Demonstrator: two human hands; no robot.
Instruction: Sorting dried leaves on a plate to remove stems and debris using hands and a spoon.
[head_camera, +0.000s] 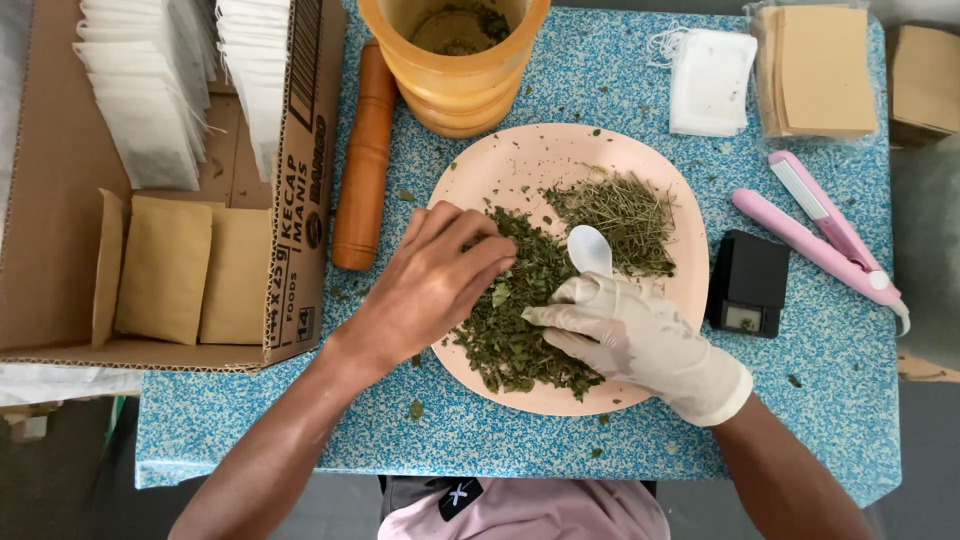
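Note:
A pale pink round plate (520, 165) lies on the blue speckled table and carries two heaps of dried green herbs: crushed leaves (515, 330) at the near left and thin stems (620, 215) at the far right. My bare left hand (435, 280) rests on the leaf heap, fingers bent down into it. My right hand (630, 335), in a white glove, grips a white plastic spoon (590, 250) whose bowl points away from me between the two heaps.
An orange mortar (455, 70) and a wooden pestle (362, 160) stand beyond the plate. A cardboard box (300, 200) at left holds white and brown sachets. A small black scale (748, 283), a pink sealer (820, 235) and sachet stacks (815, 70) lie at right.

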